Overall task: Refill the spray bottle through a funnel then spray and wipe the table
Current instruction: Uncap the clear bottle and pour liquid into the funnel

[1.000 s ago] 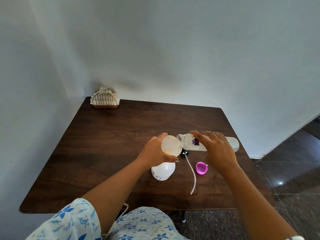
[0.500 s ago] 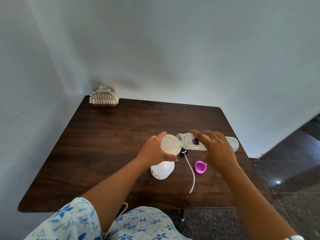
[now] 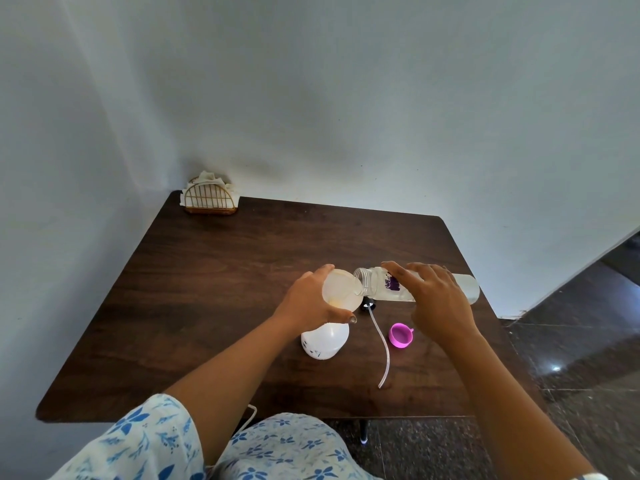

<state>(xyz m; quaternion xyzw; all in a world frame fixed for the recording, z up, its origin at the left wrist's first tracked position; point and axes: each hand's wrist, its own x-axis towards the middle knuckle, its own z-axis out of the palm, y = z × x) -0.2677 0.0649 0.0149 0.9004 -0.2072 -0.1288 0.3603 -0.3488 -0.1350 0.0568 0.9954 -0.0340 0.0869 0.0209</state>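
Note:
A white spray bottle [image 3: 324, 341] stands on the dark wooden table [image 3: 214, 278], with a translucent funnel [image 3: 341, 289] set in its neck. My left hand [image 3: 308, 299] grips the funnel's rim. My right hand [image 3: 440, 299] holds a clear water bottle [image 3: 381, 284] with a purple label, tipped on its side with its open mouth at the funnel's edge. The spray head's black cap [image 3: 367, 304] and long dip tube [image 3: 382, 348] lie on the table right of the spray bottle. A pink bottle cap [image 3: 401, 335] lies next to the tube.
A wire napkin holder [image 3: 209, 199] with white napkins stands in the table's far left corner against the wall. White walls close the far and left sides. A dark tiled floor [image 3: 571, 341] lies to the right of the table.
Both hands, the funnel and the tipped water bottle stay almost where they were. The view has only shifted slightly.

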